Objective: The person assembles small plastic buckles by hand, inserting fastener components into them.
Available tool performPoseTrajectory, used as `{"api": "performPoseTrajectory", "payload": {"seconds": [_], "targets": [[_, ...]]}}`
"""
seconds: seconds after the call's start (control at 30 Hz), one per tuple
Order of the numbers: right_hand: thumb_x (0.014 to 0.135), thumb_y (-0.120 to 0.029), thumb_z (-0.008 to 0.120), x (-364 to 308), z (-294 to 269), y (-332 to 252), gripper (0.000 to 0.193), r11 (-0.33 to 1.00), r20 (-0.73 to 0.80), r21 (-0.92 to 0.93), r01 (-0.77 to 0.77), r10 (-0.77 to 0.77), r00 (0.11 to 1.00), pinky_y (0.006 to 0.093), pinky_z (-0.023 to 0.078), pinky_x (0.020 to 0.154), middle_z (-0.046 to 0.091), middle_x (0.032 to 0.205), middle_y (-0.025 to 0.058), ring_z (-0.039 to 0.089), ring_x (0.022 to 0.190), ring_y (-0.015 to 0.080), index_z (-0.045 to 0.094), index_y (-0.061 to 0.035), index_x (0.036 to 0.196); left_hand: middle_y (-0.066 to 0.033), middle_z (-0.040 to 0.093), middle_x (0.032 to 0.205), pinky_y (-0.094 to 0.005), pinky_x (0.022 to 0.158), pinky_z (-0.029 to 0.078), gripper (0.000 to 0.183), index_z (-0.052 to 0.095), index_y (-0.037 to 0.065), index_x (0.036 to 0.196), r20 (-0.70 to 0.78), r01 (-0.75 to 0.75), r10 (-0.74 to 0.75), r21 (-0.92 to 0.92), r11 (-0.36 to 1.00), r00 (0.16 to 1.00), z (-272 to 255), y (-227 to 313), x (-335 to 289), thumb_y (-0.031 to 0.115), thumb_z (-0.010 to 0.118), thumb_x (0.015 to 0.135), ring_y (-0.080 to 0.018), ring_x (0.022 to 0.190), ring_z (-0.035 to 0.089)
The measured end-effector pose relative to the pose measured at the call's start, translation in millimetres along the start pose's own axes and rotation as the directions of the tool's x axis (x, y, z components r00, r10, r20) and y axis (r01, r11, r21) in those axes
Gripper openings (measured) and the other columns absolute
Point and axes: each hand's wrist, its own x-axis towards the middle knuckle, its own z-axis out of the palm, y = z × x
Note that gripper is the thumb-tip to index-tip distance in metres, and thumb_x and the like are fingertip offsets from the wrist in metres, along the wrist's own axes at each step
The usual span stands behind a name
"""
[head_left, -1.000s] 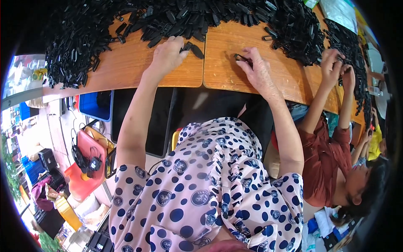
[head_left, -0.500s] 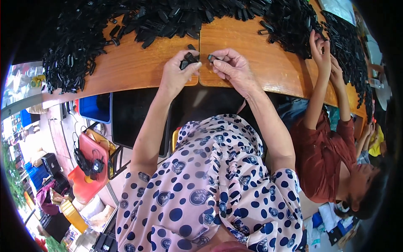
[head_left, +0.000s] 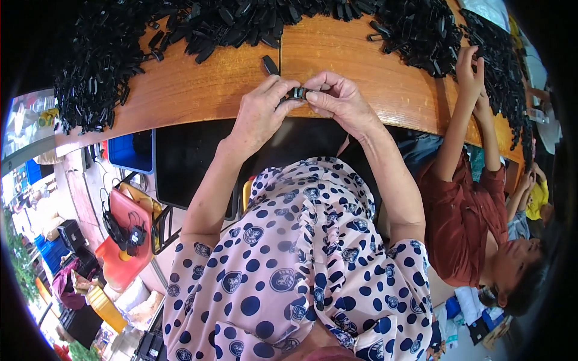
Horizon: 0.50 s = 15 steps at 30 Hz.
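My left hand [head_left: 260, 111] and my right hand [head_left: 341, 103] meet over the near edge of the wooden table. Between their fingertips is a small black plastic part [head_left: 297, 93] with a shiny, frame-like middle. Fingers of both hands are closed on it, the left thumb below and the right thumb at its right end. Whether it is one piece or two pressed together I cannot tell. Just beyond my left fingers, a loose oblong black piece [head_left: 270, 64] lies on the wood.
Heaps of similar black parts [head_left: 96, 72] spread along the left and far side of the table [head_left: 337, 54]. At right, a co-worker in a dark red shirt [head_left: 466, 222] handles parts. A pink stool [head_left: 129, 259] with black cables and a blue bin [head_left: 132, 153] stand at left.
My hands were apart, each with small black parts; now they have come together on one part. The left hand moved right. The loose piece beyond it shows more fully.
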Motion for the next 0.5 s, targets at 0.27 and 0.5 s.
{"api": "performPoseTrajectory", "payload": {"seconds": [0.27,0.5], "targets": [[0.083,-0.007,0.067,-8.5,-13.4,-4.9,0.009,0.989,0.132,-0.002,-0.145,0.144,0.981,0.0172,0.031,0.047,0.055,0.071,-0.0024,0.045,0.059,0.0042,0.061,-0.0057,0.09,-0.0119,0.058,0.092,-0.0352,0.07,0.049,0.025,0.058,0.004,0.104,0.088,-0.088,0.084,0.036,0.995,0.993,-1.4,8.6,-12.1,0.01,0.065,0.08,-0.0293,0.082,0.06],[0.081,-0.014,0.069,-32.0,-13.7,-19.3,0.014,0.927,0.038,-0.24,-0.289,0.306,0.951,0.0166,0.034,0.045,0.057,0.073,0.0,0.052,0.06,0.0059,0.06,-0.0052,0.087,-0.0118,0.054,0.087,-0.0377,0.064,0.047,0.023,0.055,0.004,0.101,0.248,-0.258,0.214,0.165,0.952,0.945,-0.5,21.3,-18.4,0.008,0.063,0.08,-0.0309,0.076,0.058]]}}
